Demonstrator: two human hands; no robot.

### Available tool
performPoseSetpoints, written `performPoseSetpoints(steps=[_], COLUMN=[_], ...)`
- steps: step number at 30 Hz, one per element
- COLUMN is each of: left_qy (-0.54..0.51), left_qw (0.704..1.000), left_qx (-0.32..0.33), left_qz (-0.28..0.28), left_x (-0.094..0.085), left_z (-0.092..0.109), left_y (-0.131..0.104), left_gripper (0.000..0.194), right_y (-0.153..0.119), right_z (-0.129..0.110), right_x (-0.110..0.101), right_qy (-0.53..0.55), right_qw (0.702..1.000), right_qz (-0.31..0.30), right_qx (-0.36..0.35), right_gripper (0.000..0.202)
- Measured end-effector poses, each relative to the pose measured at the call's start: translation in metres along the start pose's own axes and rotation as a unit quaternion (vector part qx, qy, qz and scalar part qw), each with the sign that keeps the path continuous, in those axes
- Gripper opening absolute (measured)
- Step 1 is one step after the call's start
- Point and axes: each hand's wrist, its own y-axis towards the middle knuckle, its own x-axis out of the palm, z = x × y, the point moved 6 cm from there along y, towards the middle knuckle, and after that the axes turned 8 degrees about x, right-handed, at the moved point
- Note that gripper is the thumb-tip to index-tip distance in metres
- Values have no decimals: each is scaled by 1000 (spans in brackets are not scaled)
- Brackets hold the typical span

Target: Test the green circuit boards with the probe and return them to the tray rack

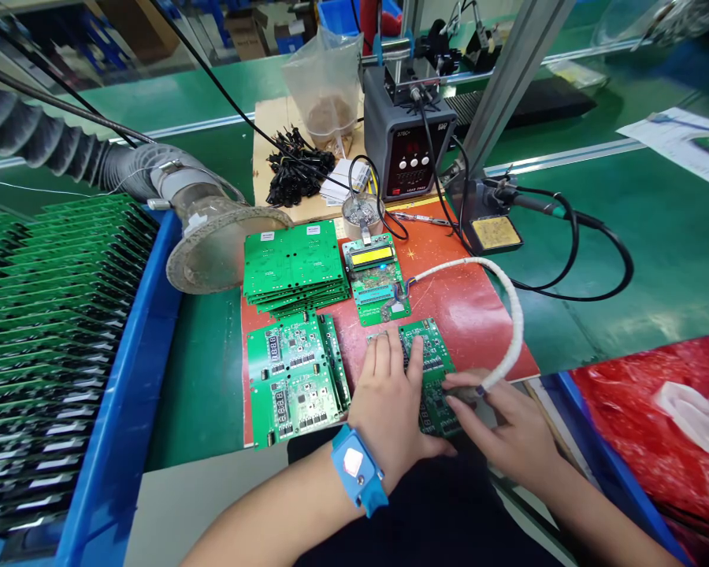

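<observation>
My left hand (387,390), a blue strap on its wrist, lies over a green circuit board (428,346) with fingers stretched out, covering the board's left part. My right hand (502,425) pinches the end of a white-sleeved cable (515,315) at the board's right side. The tip of that cable is hidden by my fingers, so I cannot tell whether it touches the board. From there the cable arcs up to a small programmer board (373,279) with a yellow display. Left of my hands lie populated circuit boards (295,382) with digit displays.
Stacked green boards (292,260) lie beside a fume extractor hood (224,244). Behind stand a soldering station (407,134) and black parts (298,169). A soldering iron (532,201) rests at right. Blue bins hold boards (47,331) at left and red plastic bags (662,425) at right.
</observation>
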Motion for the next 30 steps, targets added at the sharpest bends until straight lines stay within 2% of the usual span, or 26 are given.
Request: performPoseSetpoints(steps=[4,12,14,17,20,23,27,30], left_qy=[-14,-53,-67,-60,-3,54,40,11], left_qw=[1000,999,998,997,995,991,994,997], left_qx=[8,2,-7,-10,14,30,35,37], left_qz=[17,10,15,44,94,122,91,64], left_x=[0,3,-2,-17,-40,-54,-51,-43], left_z=[-1,-4,-5,-14,-37,-73,-117,-134], left_y=[0,3,0,-15,-41,-67,-85,-90], left_gripper=[134,137,136,135,134,129,125,121], right_y=[1,-4,-2,7,23,40,48,47], right_z=[0,6,7,10,17,23,31,34], right_x=[0,0,-2,-5,2,16,30,34], right_qy=[-1,34,82,197,265,269,229,207], right_qw=[1000,999,995,972,945,944,957,963], right_qz=[2,-18,-2,62,101,78,40,29], right_qx=[1,24,50,114,161,174,171,169], right_gripper=[22,29,33,36,33,31,31,33])
